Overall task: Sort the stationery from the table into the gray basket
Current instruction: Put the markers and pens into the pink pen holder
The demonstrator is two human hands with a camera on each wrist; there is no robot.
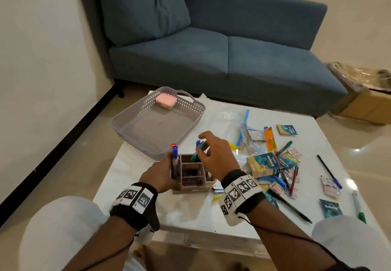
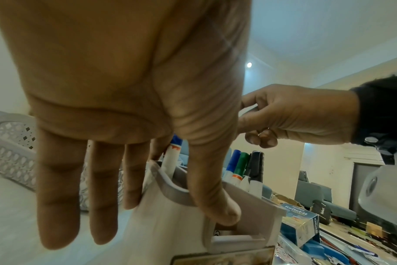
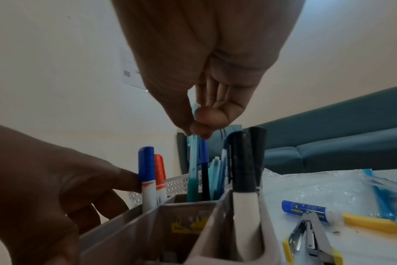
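Upright markers (image 1: pixel 174 152) crowd the organizer (image 1: pixel 191 173); basket (image 1: pixel 156 127) floor open

Hidden by the right hand (image 1: pixel 213 154): pen (image 3: pixel 193 161) tops; organizer (image 1: pixel 190 173) base cut off in right wrist view

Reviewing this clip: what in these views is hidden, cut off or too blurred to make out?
- Head view: the bottoms of the pen holder compartments, dark and partly covered by the right hand.
- Left wrist view: what the right hand pinches, hidden behind the left hand.
- Right wrist view: the stapler, cut off by the bottom edge.
- Head view: print on the pink case in the gray basket, too small.
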